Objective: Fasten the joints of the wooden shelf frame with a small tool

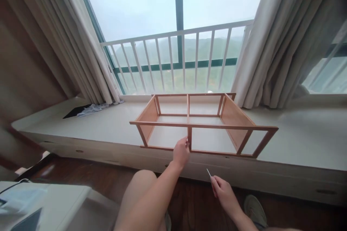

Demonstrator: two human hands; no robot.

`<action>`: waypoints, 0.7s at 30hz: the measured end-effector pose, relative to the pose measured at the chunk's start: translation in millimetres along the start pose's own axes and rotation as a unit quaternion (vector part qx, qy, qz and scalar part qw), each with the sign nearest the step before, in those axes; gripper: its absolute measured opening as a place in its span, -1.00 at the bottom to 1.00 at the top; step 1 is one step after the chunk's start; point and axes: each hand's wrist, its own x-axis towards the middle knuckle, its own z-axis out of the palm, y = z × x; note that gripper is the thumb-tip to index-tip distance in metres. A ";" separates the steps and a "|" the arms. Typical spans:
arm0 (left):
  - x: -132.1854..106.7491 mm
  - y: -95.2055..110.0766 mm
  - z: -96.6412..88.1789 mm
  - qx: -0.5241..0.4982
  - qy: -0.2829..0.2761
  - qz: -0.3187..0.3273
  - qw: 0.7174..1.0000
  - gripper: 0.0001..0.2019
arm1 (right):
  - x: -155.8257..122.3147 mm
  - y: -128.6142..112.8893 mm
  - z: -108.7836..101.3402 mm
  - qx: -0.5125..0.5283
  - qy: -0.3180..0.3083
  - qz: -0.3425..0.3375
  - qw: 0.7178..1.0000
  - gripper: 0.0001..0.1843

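Note:
A wooden rack frame (203, 126) lies on the white window seat (108, 122), its open side facing me. My left hand (180, 151) reaches up to the frame's near middle upright, fingers closed around or against it. Lower and to the right, my right hand (223, 191) is closed in a pinch on a thin, pale metal tool (208, 172) that points up and left. It hangs in the air below the seat's front edge, apart from the frame.
Curtains hang at both sides of a large window with a white railing (176, 57). A dark sheet and crumpled wrapping (89, 110) lie at the seat's back left. A white box (54, 205) stands at lower left. My knee and shoe are over the dark wooden floor.

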 end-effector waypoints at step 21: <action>-106.0 -6.5 -183.0 0.054 -0.091 -0.109 0.988 -0.63 | 37.4 17.9 12.9 -0.169 -0.251 0.079 0.950 -0.57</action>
